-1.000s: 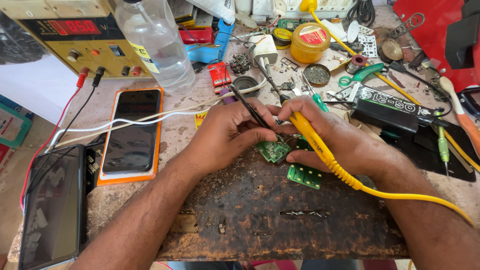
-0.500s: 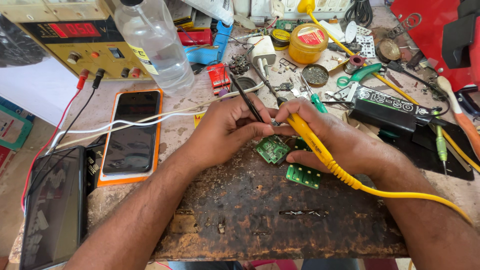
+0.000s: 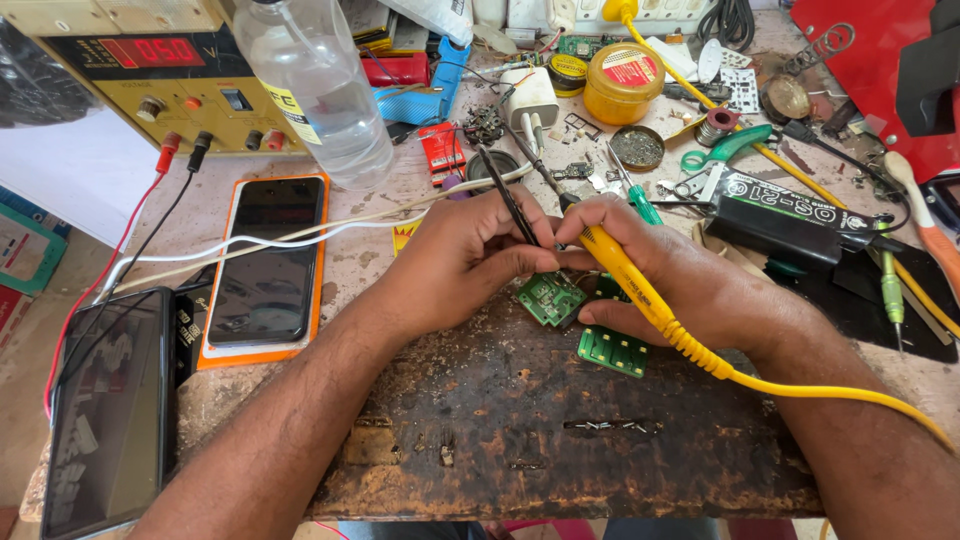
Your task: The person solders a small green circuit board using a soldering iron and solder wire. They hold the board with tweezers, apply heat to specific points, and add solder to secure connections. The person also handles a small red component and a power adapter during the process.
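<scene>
A small green circuit board [image 3: 551, 298] lies near the middle of the frame on a scorched wooden slab [image 3: 540, 420], just under both hands. It looks light, stiff and fragile, with tiny parts on its face, so it is best steadied by its bare edges rather than pressed from above. The left hand [image 3: 462, 262] has its grip closed on black tweezers [image 3: 508, 200], whose tips point down toward the board; the fingers rest at the board's upper left edge. The right hand [image 3: 668, 283] has its grip wrapped around a yellow soldering iron [image 3: 630, 280], held like a pen, its yellow cord [image 3: 830, 392] trailing to the lower right. The iron's tip is hidden between the fingers. A second green board [image 3: 612, 351] lies just beside the first, to the lower right, partly under the right hand.

Further out, a phone in an orange case [image 3: 265, 262] lies at centre left on the surface [image 3: 390, 230], with a dark phone [image 3: 108, 410] at the lower left. A clear plastic bottle [image 3: 318, 92] with a yellow label stands at the upper left, beside a yellow-faced power supply [image 3: 150, 85] with a red display. A round yellow tin with a red lid label [image 3: 623, 82] sits at upper centre, and a black rectangular box with pale lettering [image 3: 790, 218] lies at the right.
</scene>
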A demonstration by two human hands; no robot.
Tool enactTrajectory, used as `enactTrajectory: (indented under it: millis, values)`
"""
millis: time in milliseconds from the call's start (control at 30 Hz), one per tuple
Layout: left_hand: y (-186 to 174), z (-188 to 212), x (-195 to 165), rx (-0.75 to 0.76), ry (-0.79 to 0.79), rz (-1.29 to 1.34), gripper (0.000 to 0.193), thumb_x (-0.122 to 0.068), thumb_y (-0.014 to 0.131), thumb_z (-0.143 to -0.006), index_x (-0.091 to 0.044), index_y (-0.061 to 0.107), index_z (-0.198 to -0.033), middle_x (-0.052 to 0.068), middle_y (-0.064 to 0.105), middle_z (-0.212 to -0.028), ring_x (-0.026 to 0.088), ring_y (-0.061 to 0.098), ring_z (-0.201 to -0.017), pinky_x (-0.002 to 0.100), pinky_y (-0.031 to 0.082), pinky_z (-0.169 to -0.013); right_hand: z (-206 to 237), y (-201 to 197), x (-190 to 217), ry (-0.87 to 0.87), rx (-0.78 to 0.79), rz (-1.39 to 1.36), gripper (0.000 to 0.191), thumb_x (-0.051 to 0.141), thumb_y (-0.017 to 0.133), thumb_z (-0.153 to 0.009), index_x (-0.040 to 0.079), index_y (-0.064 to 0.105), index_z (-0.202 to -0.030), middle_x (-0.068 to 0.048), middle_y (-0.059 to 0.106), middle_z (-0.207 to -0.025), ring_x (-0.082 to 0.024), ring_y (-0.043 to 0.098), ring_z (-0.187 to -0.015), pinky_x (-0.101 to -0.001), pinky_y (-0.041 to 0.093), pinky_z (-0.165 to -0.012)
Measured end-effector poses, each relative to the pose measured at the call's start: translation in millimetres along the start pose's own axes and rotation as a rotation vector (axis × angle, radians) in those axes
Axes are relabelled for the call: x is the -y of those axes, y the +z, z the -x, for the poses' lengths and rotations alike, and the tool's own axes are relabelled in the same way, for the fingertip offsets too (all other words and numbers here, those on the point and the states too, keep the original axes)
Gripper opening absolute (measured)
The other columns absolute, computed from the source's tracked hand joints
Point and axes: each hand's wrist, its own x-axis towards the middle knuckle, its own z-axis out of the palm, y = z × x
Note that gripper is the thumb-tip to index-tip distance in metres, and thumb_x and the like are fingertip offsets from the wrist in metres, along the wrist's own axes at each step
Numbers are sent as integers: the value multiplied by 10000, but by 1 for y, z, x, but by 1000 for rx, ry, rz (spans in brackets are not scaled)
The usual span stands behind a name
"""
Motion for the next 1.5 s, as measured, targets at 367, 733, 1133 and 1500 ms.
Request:
enactTrajectory:
  millis: [367, 733, 1133, 1500]
  values:
    - [0, -1, -2, 15, -35, -13, 159, -73, 747, -955, -84, 615, -1043, -2, 772, -936, 62, 745, -894, 247, 601, -780, -1, 0, 1, -57, -1, -56, 657, 9, 790, -816, 137, 406, -1333, -68, 578, -1278, -176, 623, -1258, -314, 522, -1017]
    - [-1, -3, -1, 28, -13, 1, 168, -70, 742, -965, -81, 600, -1053, 2, 764, -942, 62, 737, -900, 251, 600, -789, 0, 0, 1, -32, -16, -7, 669, 21, 814, -803, 139, 425, -1335, -60, 571, -1232, -165, 619, -1186, -288, 507, -956]
    - [0, -3, -2, 13, -29, 17, 162, -74, 741, -962, -78, 608, -1055, 8, 772, -943, 70, 747, -897, 257, 609, -785, 0, 0, 2, -31, -11, -21, 667, 24, 806, -804, 147, 424, -1336, -64, 579, -1251, -171, 627, -1212, -306, 516, -982]
    - [0, -5, -2, 14, -43, 33, 162, -57, 740, -958, -66, 601, -1041, 21, 774, -948, 66, 741, -902, 251, 609, -783, -1, -2, 4, 1, -9, 54, 679, 62, 831, -792, 167, 429, -1328, -64, 585, -1200, -176, 630, -1133, -324, 520, -918]
